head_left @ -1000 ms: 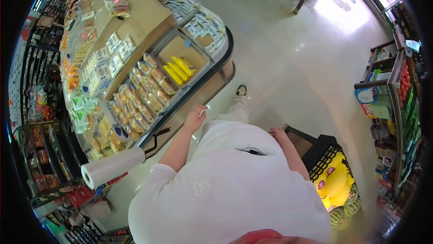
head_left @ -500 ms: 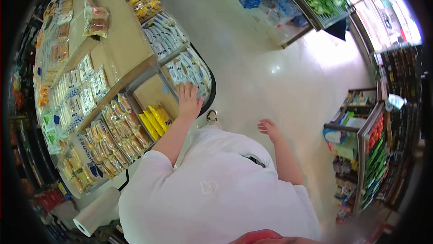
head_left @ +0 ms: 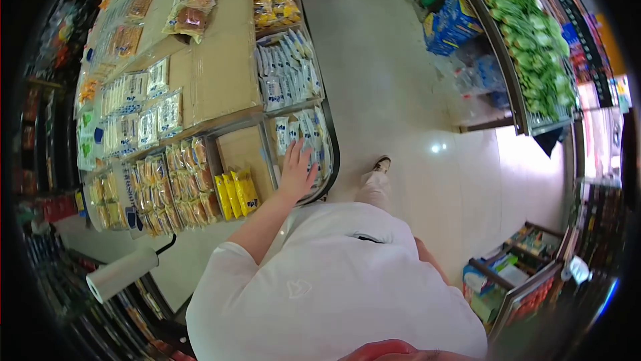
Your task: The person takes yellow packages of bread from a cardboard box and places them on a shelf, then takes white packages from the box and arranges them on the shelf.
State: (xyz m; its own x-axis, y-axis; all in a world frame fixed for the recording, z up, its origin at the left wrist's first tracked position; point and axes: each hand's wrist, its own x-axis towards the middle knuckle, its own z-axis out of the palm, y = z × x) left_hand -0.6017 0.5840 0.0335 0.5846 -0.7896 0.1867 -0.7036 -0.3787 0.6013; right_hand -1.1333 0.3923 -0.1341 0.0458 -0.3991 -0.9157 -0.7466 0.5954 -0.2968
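Small white-and-blue plastic packets (head_left: 320, 151) lie crowded together in the compartment at the near right, rounded corner of the cardboard-topped display stand (head_left: 220, 81). Over them the left hand (head_left: 297, 177) has its fingers spread, pinching nothing visible; whether they touch the packets, I can't tell. The right hand is hidden beyond the torso, so its grip can't be told. Because the packets overlap, pressure or a sideways sweep could crumple or shift them, perhaps over the black curved rim (head_left: 336, 154). The wrist could also knock the compartment's near edge, and a low forearm swing left might disturb the bright yellow packets (head_left: 235, 194) along the near edge. A white roll on a black bracket (head_left: 123, 274) sits beyond the left elbow. Across the aisle, the dark-framed rack of leafy greens (head_left: 534, 47) and blue printed boxes (head_left: 454, 24) narrow the way ahead.
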